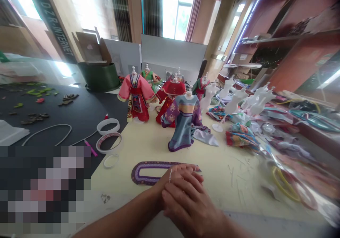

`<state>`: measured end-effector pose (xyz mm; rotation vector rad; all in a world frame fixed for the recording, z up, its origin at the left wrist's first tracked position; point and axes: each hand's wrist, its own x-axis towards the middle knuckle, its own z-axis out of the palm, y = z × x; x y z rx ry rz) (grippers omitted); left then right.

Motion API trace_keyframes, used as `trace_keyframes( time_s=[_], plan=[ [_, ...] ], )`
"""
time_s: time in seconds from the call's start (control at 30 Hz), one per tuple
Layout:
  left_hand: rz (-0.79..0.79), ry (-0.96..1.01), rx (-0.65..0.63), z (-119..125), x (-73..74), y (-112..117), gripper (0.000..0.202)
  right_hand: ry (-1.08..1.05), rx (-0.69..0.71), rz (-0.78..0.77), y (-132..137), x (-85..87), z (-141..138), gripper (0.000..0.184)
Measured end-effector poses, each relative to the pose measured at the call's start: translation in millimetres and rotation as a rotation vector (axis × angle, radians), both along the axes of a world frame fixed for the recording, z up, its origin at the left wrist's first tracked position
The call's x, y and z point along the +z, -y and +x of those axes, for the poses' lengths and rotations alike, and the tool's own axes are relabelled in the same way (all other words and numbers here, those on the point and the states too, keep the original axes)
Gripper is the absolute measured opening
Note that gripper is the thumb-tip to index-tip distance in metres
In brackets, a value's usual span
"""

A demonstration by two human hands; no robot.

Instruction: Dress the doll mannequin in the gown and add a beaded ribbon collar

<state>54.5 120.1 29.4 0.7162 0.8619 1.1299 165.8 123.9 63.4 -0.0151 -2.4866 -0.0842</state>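
Observation:
My left hand [177, 170] lies palm down over the right part of a purple patterned U-shaped trim strip [138, 171], its fingers stretched out and open. A string of white beads [170, 176] crosses it near the wrist, and small white beads show at a finger. My right hand [190, 199] rests across the back of my left hand, fingers long and slightly apart. Both palms are hidden, as is the part of the strip beneath them. Just beyond stands a small dress form in a blue-grey and purple robe [181, 121].
More dressed forms stand behind, one in a pink robe [136, 92]. Bare white forms [236, 100] and piled fabrics [241, 136] fill the right. Tape rolls [108, 149] and a pink pen [90, 148] lie left. A clear ruler [255, 218] lies along the near edge.

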Motion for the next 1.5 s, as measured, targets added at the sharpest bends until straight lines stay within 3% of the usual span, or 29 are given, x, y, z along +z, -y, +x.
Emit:
trace_keyframes(
  time_s=[0.13, 0.2, 0.27, 0.37, 0.47, 0.57, 0.7, 0.87, 1.2, 1.5],
  plan=[
    [-0.067, 0.055, 0.006, -5, 9.7, 6, 0.027, -0.024, 0.03, 0.004, -1, 2.7, 12, 0.022],
    [-0.054, 0.086, 0.003, -8, 13.5, 7, 0.025, -0.134, -0.042, -0.107, -7, 4.3, 23, 0.026],
    [-0.014, 0.096, -0.018, -9, 16.0, 7, 0.023, -0.266, -0.208, -0.344, -16, 5.2, 35, 0.03],
    [0.015, 0.019, -0.094, -8, 18.8, 7, 0.018, -0.278, -0.376, -0.883, -30, 5.0, 49, 0.025],
    [0.017, -0.074, -0.158, -8, 23.7, 11, 0.011, -0.109, -0.367, -1.346, -35, 3.9, 54, 0.033],
    [-0.02, -0.125, -0.214, -12, 31.5, 20, 0.01, -0.003, -0.224, -1.532, -32, 3.5, 53, 0.035],
    [-0.106, -0.184, -0.259, -20, 39.6, 33, 0.014, 0.09, -0.101, -1.639, -26, 2.5, 48, 0.034],
    [-0.139, -0.241, -0.227, -28, 37.5, 49, 0.015, 0.157, -0.13, -1.726, -21, -4.7, 43, 0.024],
    [-0.185, -0.219, -0.152, -35, 18.7, 69, 0.017, 0.131, -0.211, -1.4, -10, -9.0, 36, 0.013],
    [-0.261, -0.101, -0.15, -49, 14.4, 78, 0.028, 0.149, -0.24, -1.399, -4, -1.7, 27, 0.017]
  ],
)
